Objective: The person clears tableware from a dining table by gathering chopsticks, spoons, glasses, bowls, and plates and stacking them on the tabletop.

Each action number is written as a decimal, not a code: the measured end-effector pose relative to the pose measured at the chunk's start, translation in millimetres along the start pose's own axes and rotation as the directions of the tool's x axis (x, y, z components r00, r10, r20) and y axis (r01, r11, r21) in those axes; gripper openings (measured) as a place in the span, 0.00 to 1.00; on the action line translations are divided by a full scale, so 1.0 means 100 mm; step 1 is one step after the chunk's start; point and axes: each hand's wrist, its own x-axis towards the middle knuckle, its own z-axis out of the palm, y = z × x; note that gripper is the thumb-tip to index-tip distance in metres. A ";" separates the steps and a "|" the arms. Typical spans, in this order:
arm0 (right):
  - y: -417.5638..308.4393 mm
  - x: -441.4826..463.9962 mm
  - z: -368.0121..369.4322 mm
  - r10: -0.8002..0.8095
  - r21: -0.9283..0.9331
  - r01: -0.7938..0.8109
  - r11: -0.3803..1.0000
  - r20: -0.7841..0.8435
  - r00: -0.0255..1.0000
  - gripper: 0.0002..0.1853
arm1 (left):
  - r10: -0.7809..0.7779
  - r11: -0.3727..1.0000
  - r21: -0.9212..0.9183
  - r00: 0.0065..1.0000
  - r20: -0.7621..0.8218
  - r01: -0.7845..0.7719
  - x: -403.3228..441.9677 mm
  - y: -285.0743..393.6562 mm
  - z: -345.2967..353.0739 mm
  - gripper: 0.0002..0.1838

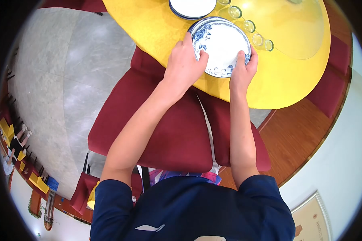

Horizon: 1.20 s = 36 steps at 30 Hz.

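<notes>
Blue-and-white patterned plates [223, 50] lie between my hands at the near edge of the yellow-covered round table; more than one rim shows at the far left of the pile. My left hand [184, 63] is closed on their left edge, with the thumb over the top plate and the fingers mostly hidden. On the right edge, my right hand [243, 72] grips with its thumb on top and fingers around the side. Just beyond is another stack of plates [193, 9], cut off by the frame. Small clear glasses [249, 26] stand in a row to the right.
A clear glass turntable [303, 34] lies on the yellow tablecloth [277, 86]. Dark red chairs [161, 128] stand between me and the table. Grey floor [68, 80] spreads to the left, and a distant person [16, 146] is among more chairs there.
</notes>
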 end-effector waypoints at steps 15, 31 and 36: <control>-0.10 -0.01 0.00 0.026 0.036 -0.024 0.999 -0.034 0.999 0.17 | 0.041 0.998 0.047 0.998 0.038 -0.042 0.03 0.07 -0.04 0.15; 0.05 0.04 -0.08 0.110 0.185 -0.113 0.976 0.024 0.994 0.19 | 0.080 0.973 0.211 0.993 0.085 -0.097 0.06 0.11 0.00 0.17; 0.10 0.07 -0.10 0.092 0.190 -0.095 0.977 0.022 0.995 0.20 | 0.171 0.960 0.223 0.985 0.016 -0.170 0.06 0.04 0.04 0.19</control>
